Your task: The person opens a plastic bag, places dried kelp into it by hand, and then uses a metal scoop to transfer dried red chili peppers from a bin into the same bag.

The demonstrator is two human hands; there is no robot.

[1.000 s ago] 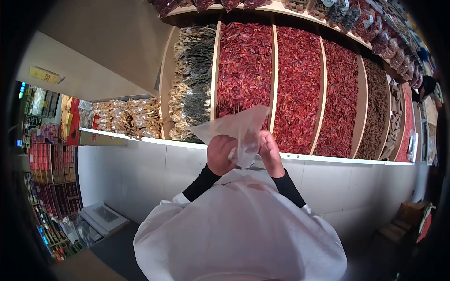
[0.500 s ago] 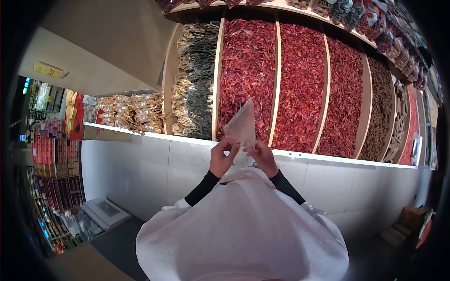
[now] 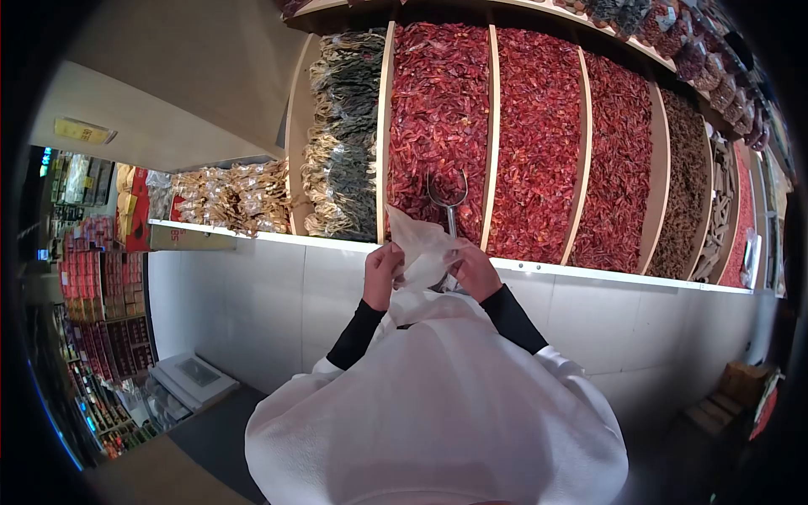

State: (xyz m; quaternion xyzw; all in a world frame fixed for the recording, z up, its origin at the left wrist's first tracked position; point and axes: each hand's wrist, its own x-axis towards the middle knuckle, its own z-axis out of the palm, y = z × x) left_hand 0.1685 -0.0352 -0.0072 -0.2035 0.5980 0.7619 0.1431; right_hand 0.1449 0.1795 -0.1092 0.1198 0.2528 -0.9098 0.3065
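Note:
A clear plastic bag (image 3: 421, 250) is spread between my two hands, in front of the bins. My left hand (image 3: 384, 274) pinches its left edge, with the fingers closed. On the other side my right hand (image 3: 474, 269) grips the bag's right edge. Just beyond the bag, a metal scoop (image 3: 449, 194) lies on the dried red chilies (image 3: 438, 101), its handle pointing toward me. The lower end of the handle is hidden near the bag and my right hand.
Wooden dividers (image 3: 492, 135) separate several bins of dried goods. Bundled dried goods (image 3: 341, 135) fill a bin at the left. A white machine (image 3: 195, 376) stands at the lower left. Packed bags (image 3: 673, 38) line the upper right. A brown box (image 3: 745, 384) is at the lower right.
My hands have moved apart, and the bag, narrow and upright before, is now spread wider and lower. The scoop has come into clear view behind it.

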